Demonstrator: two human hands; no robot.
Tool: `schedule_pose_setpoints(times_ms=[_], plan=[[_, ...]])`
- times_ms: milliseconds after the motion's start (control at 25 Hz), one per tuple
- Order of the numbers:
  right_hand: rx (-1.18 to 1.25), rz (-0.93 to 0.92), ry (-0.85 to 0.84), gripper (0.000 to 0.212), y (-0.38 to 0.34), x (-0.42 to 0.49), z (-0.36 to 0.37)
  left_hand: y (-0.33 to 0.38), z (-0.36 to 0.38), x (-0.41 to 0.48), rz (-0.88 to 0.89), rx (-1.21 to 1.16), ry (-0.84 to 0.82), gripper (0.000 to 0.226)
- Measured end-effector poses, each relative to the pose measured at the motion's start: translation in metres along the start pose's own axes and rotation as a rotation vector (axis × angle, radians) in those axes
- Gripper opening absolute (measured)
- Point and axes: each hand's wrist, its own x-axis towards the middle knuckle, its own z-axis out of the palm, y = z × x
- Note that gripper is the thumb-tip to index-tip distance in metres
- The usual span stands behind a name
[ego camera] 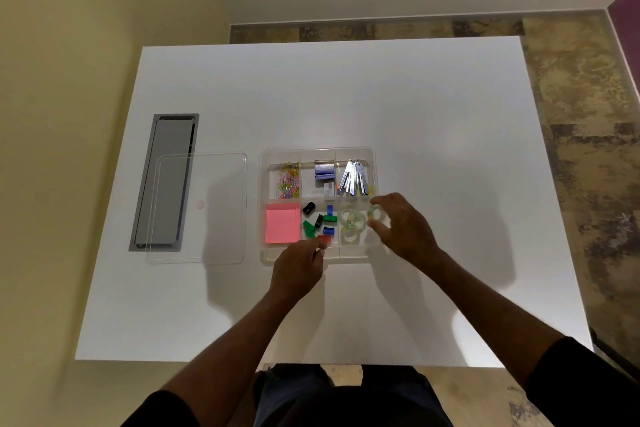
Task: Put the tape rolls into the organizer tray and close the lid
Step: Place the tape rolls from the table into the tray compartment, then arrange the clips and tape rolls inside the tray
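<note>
A clear organizer tray point(373, 163) with several compartments sits in the middle of the white table. Its near right compartment holds several clear tape rolls point(352, 224). My right hand point(403, 225) hovers over that compartment's right edge and pinches one more clear tape roll point(375, 212) between thumb and fingers. At the tray's near edge rests my left hand point(299, 265), fingers curled against the rim by a small red piece. The clear lid point(199, 208) lies flat on the table to the left of the tray.
Other compartments hold coloured paper clips point(288, 180), a pink sticky-note pad point(282, 222), small coloured sharpeners point(320, 222), staple boxes point(324, 172) and metal clips point(353, 177). A grey cable hatch point(169, 163) is set into the table at left, partly under the lid.
</note>
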Motion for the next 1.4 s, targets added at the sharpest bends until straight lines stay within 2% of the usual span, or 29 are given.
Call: schedule_pose_setpoints(times_ms=[200,440,600,760,880,960,1120,1240,1400], plan=[[-0.369,-0.156,-0.196,0.048,-0.019,-0.003,0.014,-0.001,-0.004,-0.005,-0.006,-0.003,0.003,0.023],[-0.59,-0.201,-0.245,0.048,-0.028,0.006,0.019,-0.006,-0.01,-0.013,-0.011,-0.013,0.023,0.024],[-0.468,-0.138,-0.257,0.05,-0.028,0.008,0.013,-0.009,-0.011,-0.016,-0.025,-0.006,0.013,0.025],[-0.274,-0.057,-0.105,0.04,-0.022,-0.002,0.001,-0.01,-0.012,-0.018,-0.024,0.012,0.011,0.025],[-0.268,0.006,-0.083,0.04,-0.01,-0.012,-0.001,-0.007,-0.008,-0.019,0.011,0.049,0.016,0.025],[-0.283,0.027,-0.132,0.048,-0.002,-0.017,-0.001,-0.003,-0.004,-0.017,0.071,0.103,0.024,0.027],[-0.327,0.01,-0.232,0.064,0.008,-0.021,0.004,0.007,0.008,-0.01,0.149,0.32,-0.022,0.06],[-0.339,0.003,-0.265,0.06,0.009,-0.018,0.011,0.014,0.019,0.0,0.162,0.461,-0.087,0.082],[-0.283,0.029,-0.218,0.044,0.007,-0.008,0.019,0.021,0.032,0.013,0.186,0.508,-0.124,0.091]])
